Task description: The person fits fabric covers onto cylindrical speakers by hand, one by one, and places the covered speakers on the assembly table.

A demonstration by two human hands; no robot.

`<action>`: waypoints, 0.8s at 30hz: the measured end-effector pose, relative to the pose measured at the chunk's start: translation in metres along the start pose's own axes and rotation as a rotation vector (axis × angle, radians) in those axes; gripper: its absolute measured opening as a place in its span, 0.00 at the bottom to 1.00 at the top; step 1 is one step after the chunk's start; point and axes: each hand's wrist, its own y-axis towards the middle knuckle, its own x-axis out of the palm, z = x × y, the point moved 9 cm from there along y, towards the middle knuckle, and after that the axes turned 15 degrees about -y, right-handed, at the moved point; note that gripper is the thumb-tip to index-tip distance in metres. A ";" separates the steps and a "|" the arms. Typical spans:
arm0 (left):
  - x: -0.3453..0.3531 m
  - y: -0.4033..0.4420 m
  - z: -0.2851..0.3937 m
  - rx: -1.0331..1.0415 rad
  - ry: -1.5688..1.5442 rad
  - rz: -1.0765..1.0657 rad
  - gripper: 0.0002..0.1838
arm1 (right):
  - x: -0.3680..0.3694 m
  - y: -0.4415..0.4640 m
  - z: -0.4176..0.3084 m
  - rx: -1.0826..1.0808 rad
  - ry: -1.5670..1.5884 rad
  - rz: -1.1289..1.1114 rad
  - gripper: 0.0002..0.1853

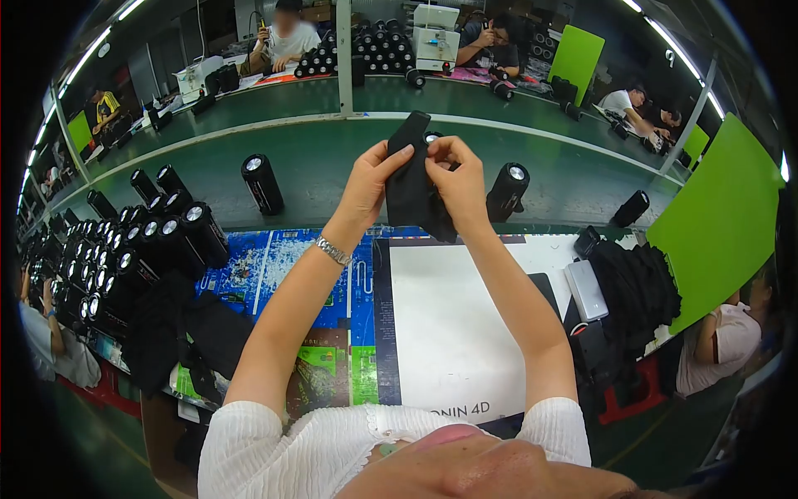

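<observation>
Black cloth (409, 191) hangs between my two raised hands, above the far edge of the white board (453, 320). My left hand (371, 179) grips it on the left side, thumb laid across its front. On the right, my right hand (457, 175) has its fingers bent and pinched at the cloth's upper edge. Part of a round, silvery end (432, 138) shows between the hands; the rest of that object is hidden. Black cylinders stand beyond my hands, one to the left (263, 185) and one to the right (508, 191).
Many black cylinders (195, 229) crowd the left side, with black cloth (220, 328) in front. At the right lie a silver-grey box (586, 291), a black cloth pile (636, 287) and a tall green panel (719, 224). Other people work across the green belt (332, 137).
</observation>
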 end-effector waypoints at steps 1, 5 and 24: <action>0.001 0.001 0.002 0.031 0.053 0.002 0.13 | 0.001 -0.004 0.002 0.088 0.025 -0.053 0.07; 0.004 0.002 0.008 0.085 0.212 -0.032 0.14 | 0.015 -0.009 0.027 0.390 0.452 -0.278 0.09; -0.071 0.055 -0.105 -0.419 0.229 -0.081 0.15 | -0.054 0.016 0.143 0.399 -0.188 -0.088 0.08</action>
